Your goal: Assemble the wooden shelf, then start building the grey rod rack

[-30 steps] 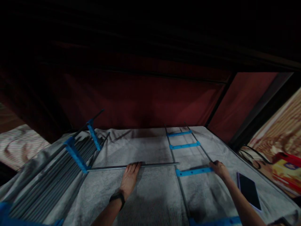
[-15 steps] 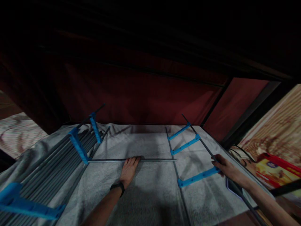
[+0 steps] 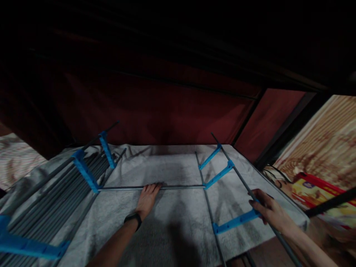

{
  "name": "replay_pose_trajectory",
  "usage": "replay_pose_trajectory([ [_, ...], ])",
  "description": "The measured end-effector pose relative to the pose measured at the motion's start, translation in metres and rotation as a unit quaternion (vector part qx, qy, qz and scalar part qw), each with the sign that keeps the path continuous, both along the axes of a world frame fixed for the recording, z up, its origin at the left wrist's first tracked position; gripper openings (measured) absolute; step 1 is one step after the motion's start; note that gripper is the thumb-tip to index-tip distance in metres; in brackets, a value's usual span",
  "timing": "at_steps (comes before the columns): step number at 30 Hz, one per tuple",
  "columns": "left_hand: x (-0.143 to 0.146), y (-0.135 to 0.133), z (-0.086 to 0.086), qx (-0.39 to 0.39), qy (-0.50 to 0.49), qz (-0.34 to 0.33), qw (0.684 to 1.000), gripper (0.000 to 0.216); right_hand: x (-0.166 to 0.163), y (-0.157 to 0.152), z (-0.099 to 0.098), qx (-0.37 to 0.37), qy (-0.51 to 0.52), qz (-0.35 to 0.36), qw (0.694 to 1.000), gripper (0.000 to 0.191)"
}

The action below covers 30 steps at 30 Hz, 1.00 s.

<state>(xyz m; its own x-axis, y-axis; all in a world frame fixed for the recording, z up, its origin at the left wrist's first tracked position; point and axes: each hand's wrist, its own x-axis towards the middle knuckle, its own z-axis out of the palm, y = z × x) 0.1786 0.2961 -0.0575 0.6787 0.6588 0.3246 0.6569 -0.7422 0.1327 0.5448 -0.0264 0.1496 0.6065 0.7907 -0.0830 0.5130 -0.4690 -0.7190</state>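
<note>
My left hand (image 3: 147,200), with a black band on the wrist, is wrapped over the middle of a thin grey crossbar (image 3: 180,186). That bar's left end meets a blue bracket (image 3: 86,173) of the left frame. Its right end meets the foot of the middle blue bracket (image 3: 219,175) on the right frame. My right hand (image 3: 268,210) grips the right frame's raised grey pole (image 3: 243,180), just by the nearest blue bracket (image 3: 236,221). The lower pole (image 3: 209,209) of this frame lies along the cloth.
Several loose grey tubes (image 3: 62,193) lie side by side under the left frame. A grey cloth (image 3: 164,163) covers the surface, with a dark red panel (image 3: 155,115) behind it. At the right lie a red and yellow package (image 3: 314,193) and dark cables (image 3: 276,172).
The right frame has shifted and tilted in my right hand. Its middle bracket now meets the crossbar's right end, which earlier lay across the lower pole. My left hand keeps its hold.
</note>
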Motion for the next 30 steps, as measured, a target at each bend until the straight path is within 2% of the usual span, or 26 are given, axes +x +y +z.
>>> replay_pose_trajectory([
  [5,0.001,-0.001,0.001,-0.007,0.009,0.007,1.000,0.058,-0.012,0.007,0.004,0.046,0.041,-0.019,0.998,0.045],
  [8,0.001,0.000,0.001,-0.009,0.015,0.013,1.000,0.057,-0.018,0.013,0.006,0.085,0.113,-0.035,0.989,0.049],
  [10,0.001,0.000,0.001,-0.010,0.017,0.011,1.000,0.056,-0.020,0.017,0.002,0.133,0.179,-0.076,0.972,0.052],
  [13,0.001,0.002,-0.001,-0.009,0.015,0.004,1.000,0.055,-0.019,0.025,-0.015,0.213,0.297,-0.132,0.921,0.053],
  [15,0.001,0.002,-0.002,-0.007,0.013,0.003,1.000,0.055,-0.015,0.033,-0.032,0.237,0.363,-0.138,0.891,0.048],
  [17,0.000,0.003,-0.003,-0.004,0.012,0.002,1.000,0.055,-0.009,0.043,-0.052,0.240,0.393,-0.146,0.875,0.043],
  [20,-0.001,0.002,-0.002,-0.003,0.008,-0.001,1.000,0.054,-0.004,0.063,-0.082,0.208,0.396,-0.149,0.882,0.042],
  [24,-0.002,0.001,0.001,-0.007,0.002,-0.001,1.000,0.055,-0.019,0.086,-0.114,0.195,0.320,-0.126,0.918,0.051],
  [27,-0.002,0.001,0.002,-0.011,-0.003,-0.005,1.000,0.055,-0.035,0.100,-0.128,0.191,0.268,-0.098,0.939,0.054],
  [30,-0.002,0.002,0.000,-0.008,-0.007,-0.008,1.000,0.054,-0.041,0.115,-0.135,0.172,0.233,-0.076,0.954,0.045],
])
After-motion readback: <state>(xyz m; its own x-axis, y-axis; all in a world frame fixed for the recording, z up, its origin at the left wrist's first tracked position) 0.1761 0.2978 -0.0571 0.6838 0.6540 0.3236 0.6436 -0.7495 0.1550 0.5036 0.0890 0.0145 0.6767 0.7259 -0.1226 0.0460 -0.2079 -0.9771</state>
